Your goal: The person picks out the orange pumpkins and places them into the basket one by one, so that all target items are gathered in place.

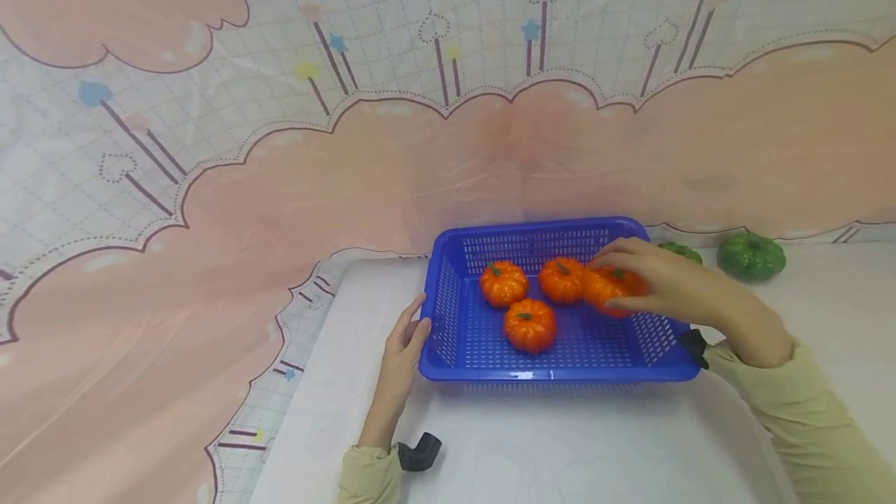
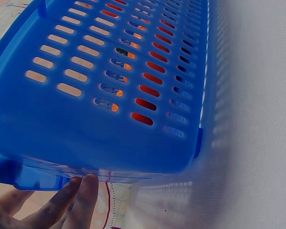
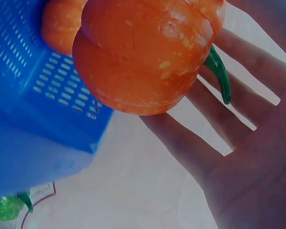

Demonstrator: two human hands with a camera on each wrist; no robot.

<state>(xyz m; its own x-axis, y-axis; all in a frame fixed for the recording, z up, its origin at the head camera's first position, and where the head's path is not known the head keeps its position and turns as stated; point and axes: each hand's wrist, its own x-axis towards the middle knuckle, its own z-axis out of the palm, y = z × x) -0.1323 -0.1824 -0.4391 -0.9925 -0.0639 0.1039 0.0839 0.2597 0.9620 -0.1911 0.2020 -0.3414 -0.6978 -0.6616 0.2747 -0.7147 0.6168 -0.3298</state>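
Observation:
A blue plastic basket [image 1: 553,375] with slotted walls stands on the white table. Inside it sit three small orange pumpkins with green stems: one at left [image 1: 504,285], one at the back [image 1: 560,278], one in front [image 1: 530,327]. Above the basket's right part, my right hand [image 1: 675,286] grips another orange pumpkin [image 1: 607,291] between thumb and fingers; its green stem shows toward the palm in the right wrist view. With fairly straight fingers, my left hand [image 1: 400,356] touches the outside of the basket's left end, fingertips [image 2: 89,183] close under its wall.
Right of the basket, near the back of the table, are two green pumpkins, one in plain sight [image 1: 752,257] and one [image 1: 680,253] partly hidden behind the right hand. A patterned pink and white cloth [image 1: 392,169] stands behind the table. Black straps [image 1: 420,453] are on both wrists.

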